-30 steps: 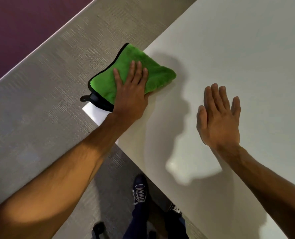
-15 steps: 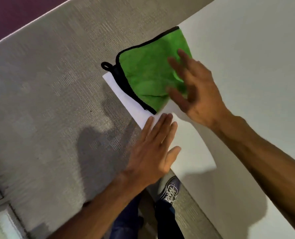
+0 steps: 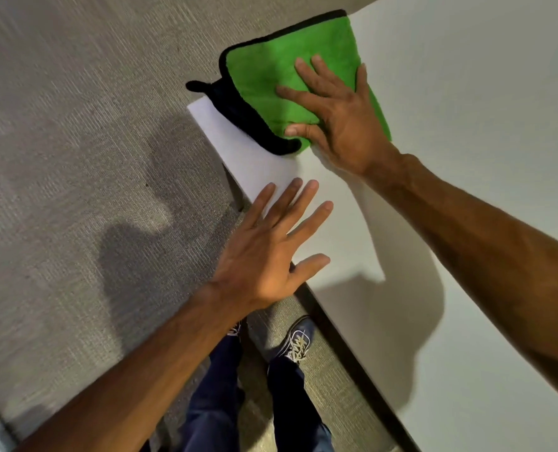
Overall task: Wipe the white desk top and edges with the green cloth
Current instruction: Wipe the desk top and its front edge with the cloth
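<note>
The green cloth (image 3: 271, 76), with its black trim and black loop, lies over the near left corner of the white desk (image 3: 466, 109) and partly overhangs the edge. My right hand (image 3: 339, 125) lies flat on the cloth, fingers spread and thumb at its near edge, pressing it to the desk top. My left hand (image 3: 264, 256) rests open on the desk's near edge just below the corner, fingers apart and holding nothing.
Grey carpet (image 3: 75, 158) fills the left side beyond the desk. My legs and a dark shoe (image 3: 298, 344) stand close under the desk's dark front edge (image 3: 339, 340). The desk top stretches away to the right.
The cloth passed from my left hand to my right. My right hand has settled flat on it, and my left hand has moved down to the desk's edge.
</note>
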`<state>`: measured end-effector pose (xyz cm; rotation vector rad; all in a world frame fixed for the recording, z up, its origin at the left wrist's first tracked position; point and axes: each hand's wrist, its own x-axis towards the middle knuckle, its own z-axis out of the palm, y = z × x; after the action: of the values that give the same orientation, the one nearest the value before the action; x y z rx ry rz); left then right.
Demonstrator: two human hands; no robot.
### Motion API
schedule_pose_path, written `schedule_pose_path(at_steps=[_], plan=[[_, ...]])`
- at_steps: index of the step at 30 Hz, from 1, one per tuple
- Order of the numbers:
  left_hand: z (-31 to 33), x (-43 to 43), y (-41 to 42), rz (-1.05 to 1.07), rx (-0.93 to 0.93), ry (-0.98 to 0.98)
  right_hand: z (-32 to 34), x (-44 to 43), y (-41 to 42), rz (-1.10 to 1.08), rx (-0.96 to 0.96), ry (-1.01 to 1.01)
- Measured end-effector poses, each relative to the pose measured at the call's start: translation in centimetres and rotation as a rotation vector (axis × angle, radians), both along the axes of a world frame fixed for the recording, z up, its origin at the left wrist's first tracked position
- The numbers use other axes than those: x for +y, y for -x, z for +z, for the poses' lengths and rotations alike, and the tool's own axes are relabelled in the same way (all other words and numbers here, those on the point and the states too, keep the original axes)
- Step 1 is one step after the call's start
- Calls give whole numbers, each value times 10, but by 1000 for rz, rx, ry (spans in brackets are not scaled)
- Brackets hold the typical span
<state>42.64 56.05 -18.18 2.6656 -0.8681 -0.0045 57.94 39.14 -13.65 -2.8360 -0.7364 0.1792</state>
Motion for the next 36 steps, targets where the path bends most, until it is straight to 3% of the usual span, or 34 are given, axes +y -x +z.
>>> schedule_pose_path(at_steps=[5,13,21,27,36], plan=[[3,1,-1,10,-7,15,1,18,15,-65,-21,-65],[-5,17,5,33,-155,177,18,20,33,289,-94,23],[-3,18,7,44,-108,199,10,88,-1,139,-107,-27],[-7,30,3,-3,-135,193,18,50,23,278,117,-32],[-1,21,9,81,-96,265,7,73,24,129,-25,-95]])
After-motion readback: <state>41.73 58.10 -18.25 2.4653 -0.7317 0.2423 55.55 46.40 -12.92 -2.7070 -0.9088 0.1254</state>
